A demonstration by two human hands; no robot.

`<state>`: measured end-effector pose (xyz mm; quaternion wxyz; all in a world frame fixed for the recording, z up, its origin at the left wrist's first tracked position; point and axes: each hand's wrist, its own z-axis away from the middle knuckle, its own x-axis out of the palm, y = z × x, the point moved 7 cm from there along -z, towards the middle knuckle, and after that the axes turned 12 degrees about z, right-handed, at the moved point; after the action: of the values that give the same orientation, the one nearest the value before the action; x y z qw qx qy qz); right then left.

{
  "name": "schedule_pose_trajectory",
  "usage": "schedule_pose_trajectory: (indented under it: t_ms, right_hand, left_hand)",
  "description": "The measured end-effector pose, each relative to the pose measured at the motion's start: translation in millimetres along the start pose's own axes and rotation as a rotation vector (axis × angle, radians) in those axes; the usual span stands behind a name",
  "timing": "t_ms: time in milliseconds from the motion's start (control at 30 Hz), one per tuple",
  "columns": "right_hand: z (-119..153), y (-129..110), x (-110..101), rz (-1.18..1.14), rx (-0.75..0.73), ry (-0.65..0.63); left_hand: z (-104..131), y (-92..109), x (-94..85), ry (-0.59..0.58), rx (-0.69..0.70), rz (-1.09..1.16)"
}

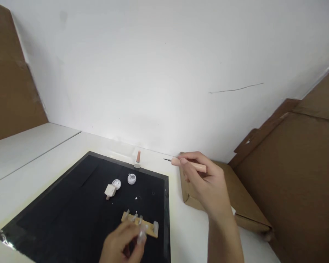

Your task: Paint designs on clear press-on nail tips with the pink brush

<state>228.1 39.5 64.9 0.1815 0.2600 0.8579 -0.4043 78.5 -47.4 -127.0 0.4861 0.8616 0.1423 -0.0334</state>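
My right hand [208, 179] is closed around the pink cap of a nail polish brush [192, 166], its thin dark tip pointing left, raised above the table. Low in the view, my left hand [123, 241] pinches a clear nail tip [141, 236], slightly blurred. Just beyond those fingers lies a wooden strip [149, 229] with several clear nail tips standing on it. Farther off, a white bottle [110, 190] without its cap leans against a small round white container [116, 184]. Another round white container [132, 178] sits to its right.
A white bottle with a pink cap [138, 157] stands at the far edge of the black mat [71, 204]. Right of the mat, a flat cardboard box [246, 197] lies under my right arm. Cardboard panels [296, 160] flank the white table, and a white wall rises behind.
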Motion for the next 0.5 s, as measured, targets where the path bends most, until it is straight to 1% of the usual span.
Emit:
schedule_pose_trajectory:
  t_ms: [67,100,133,200,233,267,367,500]
  right_hand:
    - [1.2,-5.7,-2.2,-0.051,-0.009,-0.016]
    - [1.9,-9.1,-2.9,-0.077,-0.014,-0.024]
    - [2.8,-12.6,-3.3,-0.105,-0.02,-0.033]
    - [4.2,-18.9,-3.6,-0.16,-0.029,-0.05]
    - [4.6,-21.6,-3.6,-0.187,-0.035,-0.058]
    - [4.9,-23.7,-3.4,-0.214,-0.039,-0.066]
    - [5.0,-27.7,-3.8,-0.291,-0.048,-0.068]
    - [7.6,-33.5,-6.2,-0.365,-0.049,-0.038]
  left_hand:
    - [-32.0,17.1,-20.4,0.035,-0.022,0.069]
    - [-49.8,25.8,-27.0,0.011,-0.04,0.094]
    - [-67.2,35.2,-30.4,-0.043,-0.052,0.13]
    - [-97.8,55.1,-37.9,-0.09,-0.045,0.186]
    - [-110.1,65.1,-39.9,-0.11,-0.032,0.214]
    - [-120.3,72.1,-42.2,-0.107,-0.05,0.242]
    - [-138.6,89.9,-41.2,-0.156,-0.088,0.393]
    - [-148.7,105.3,-43.2,-0.192,-0.085,0.528]
